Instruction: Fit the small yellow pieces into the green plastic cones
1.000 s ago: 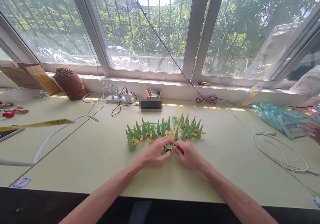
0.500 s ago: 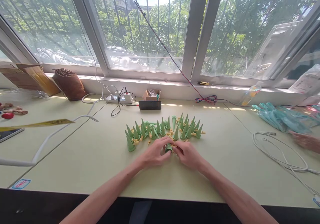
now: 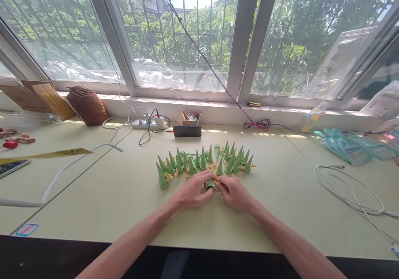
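Note:
My left hand (image 3: 197,189) is closed around a green plastic cone-shaped spike (image 3: 210,184), its open round end tilted toward me. Right beside it, my right hand (image 3: 232,191) is pinched at the rim of that spike. A bit of a small yellow plastic piece shows at its fingertips, mostly hidden by the fingers. Behind my hands stand several more green spikes (image 3: 240,160), points up, in loose groups on the table. Small yellow pieces (image 3: 186,177) lie scattered among them.
A phone (image 3: 187,131) leans in front of a small box at the back. A power strip (image 3: 149,123) with cables is left of it. White cable (image 3: 352,187) coils and teal plastic bags (image 3: 339,146) lie at right; a brown pouch (image 3: 86,106) stands far left.
My two hands keep nearly the same place and grip around the spike. Another person's hand, at the right edge by the teal bags, has gone out of view.

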`<state>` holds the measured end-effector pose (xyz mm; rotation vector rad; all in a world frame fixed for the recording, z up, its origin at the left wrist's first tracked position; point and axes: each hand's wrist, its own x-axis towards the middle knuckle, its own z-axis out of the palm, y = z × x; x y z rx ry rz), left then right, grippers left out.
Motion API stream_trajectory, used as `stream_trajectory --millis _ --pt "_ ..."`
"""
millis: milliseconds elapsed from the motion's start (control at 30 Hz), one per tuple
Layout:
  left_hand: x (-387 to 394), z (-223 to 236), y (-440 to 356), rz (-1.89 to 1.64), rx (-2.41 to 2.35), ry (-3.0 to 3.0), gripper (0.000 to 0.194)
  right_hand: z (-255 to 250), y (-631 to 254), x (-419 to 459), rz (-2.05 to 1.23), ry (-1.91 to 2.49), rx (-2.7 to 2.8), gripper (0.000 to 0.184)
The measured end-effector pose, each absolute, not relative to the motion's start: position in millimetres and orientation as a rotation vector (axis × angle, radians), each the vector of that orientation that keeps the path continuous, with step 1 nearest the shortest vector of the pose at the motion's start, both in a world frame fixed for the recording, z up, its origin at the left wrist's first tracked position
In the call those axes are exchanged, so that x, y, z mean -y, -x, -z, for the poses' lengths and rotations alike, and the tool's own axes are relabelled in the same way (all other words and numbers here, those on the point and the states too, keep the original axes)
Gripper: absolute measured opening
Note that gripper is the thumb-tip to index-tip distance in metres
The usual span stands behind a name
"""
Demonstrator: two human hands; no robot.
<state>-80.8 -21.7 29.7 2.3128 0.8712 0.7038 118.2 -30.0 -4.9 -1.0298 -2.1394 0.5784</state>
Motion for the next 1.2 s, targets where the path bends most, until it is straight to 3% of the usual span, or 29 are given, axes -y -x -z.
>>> stream_trajectory --millis 1200 --pt "21.2 -28.9 81.0 -0.706 -0.863 -2.340 0.033 3.2 -118.0 31.0 -0.561 1.050 2.154 0.024"
